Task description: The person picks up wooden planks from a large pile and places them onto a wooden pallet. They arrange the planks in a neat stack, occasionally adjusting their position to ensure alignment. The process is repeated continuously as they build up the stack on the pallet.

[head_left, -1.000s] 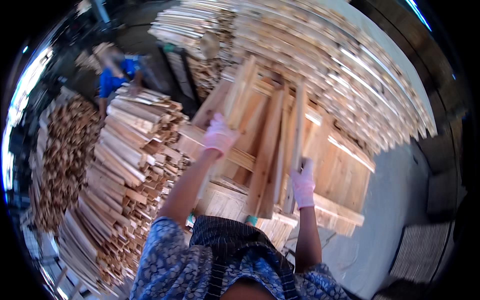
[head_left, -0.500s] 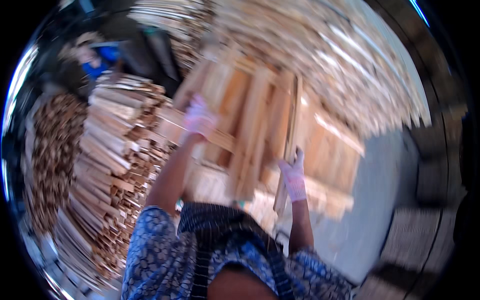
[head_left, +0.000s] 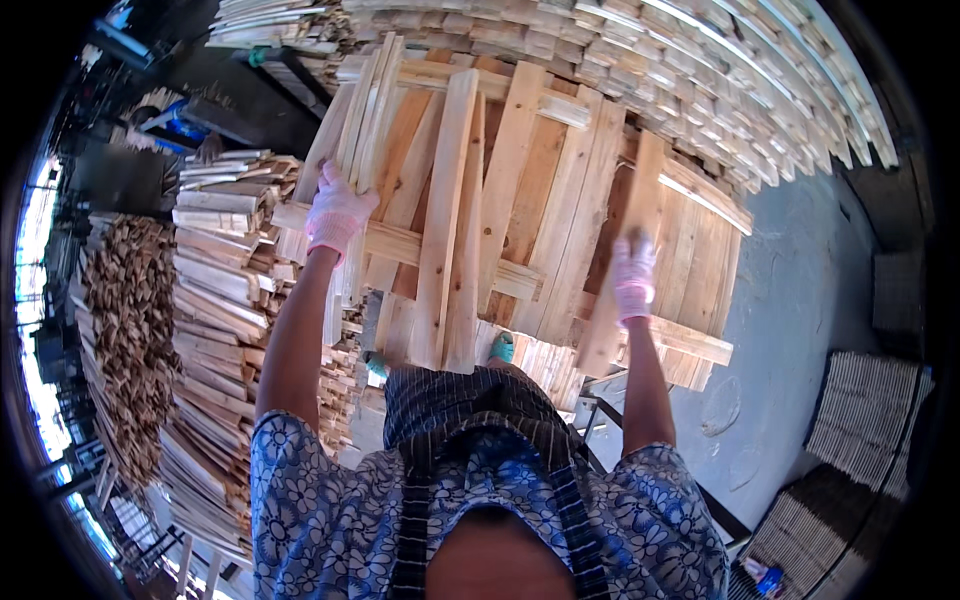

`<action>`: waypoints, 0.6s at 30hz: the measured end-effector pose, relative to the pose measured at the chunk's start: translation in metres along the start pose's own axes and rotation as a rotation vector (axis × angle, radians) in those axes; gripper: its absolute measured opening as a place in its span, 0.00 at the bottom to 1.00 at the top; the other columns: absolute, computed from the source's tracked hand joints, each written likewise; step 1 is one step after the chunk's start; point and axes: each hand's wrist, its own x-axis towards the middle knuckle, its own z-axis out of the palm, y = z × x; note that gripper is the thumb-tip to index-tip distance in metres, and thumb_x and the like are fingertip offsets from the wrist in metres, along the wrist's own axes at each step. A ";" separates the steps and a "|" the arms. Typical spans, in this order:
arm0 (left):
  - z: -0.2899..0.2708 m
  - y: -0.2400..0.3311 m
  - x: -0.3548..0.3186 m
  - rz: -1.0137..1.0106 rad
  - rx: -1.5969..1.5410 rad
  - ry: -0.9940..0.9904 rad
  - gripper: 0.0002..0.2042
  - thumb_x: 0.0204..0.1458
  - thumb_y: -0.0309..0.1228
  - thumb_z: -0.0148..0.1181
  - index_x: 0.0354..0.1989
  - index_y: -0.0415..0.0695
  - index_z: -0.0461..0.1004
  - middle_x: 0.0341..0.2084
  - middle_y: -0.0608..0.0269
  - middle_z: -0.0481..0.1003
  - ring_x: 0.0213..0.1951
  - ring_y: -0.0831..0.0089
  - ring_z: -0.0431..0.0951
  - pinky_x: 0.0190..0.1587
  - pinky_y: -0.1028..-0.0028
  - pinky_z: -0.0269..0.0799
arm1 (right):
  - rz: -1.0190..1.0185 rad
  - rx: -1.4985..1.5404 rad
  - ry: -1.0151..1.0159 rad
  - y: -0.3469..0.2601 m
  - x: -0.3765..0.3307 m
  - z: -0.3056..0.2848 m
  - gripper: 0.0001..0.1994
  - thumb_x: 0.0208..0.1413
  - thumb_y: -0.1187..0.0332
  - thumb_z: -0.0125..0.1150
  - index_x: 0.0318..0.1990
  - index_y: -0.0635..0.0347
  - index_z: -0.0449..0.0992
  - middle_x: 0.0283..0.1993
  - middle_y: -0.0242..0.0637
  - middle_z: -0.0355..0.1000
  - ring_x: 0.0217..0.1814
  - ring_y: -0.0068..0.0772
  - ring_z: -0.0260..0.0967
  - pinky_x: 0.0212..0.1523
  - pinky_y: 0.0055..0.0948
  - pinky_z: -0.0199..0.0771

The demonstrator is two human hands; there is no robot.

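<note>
My left hand (head_left: 340,212), in a pinkish-white knit glove, grips the near part of several narrow wooden boards (head_left: 368,115) standing close together at the left. A long wooden board (head_left: 640,190) at the right is in my gloved right hand (head_left: 633,278), whose fingertips are blurred against it. Between my hands, loose boards (head_left: 447,215) lie slanted over slatted wooden panels (head_left: 575,225) with crosspieces. Part of the panel under my right hand is hidden by the held board.
Stacked boards (head_left: 215,300) rise at my left, beside a pile of wood ends (head_left: 130,320). A big stack of timber (head_left: 640,65) spans the far side. Grey floor (head_left: 775,300) shows at right, with ribbed grey bundles (head_left: 862,415). Someone in blue (head_left: 180,125) is at far left.
My view has shifted. My right hand has moved up and to the right with a board in it, and my left hand has moved left onto the narrow boards.
</note>
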 end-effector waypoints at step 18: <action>-0.011 0.028 -0.034 0.094 0.155 0.051 0.48 0.47 0.52 0.70 0.69 0.38 0.51 0.58 0.33 0.67 0.57 0.43 0.75 0.55 0.52 0.76 | -0.204 -0.504 -0.262 -0.328 -0.082 0.090 0.37 0.55 0.59 0.66 0.73 0.42 0.59 0.54 0.54 0.67 0.53 0.56 0.70 0.48 0.53 0.76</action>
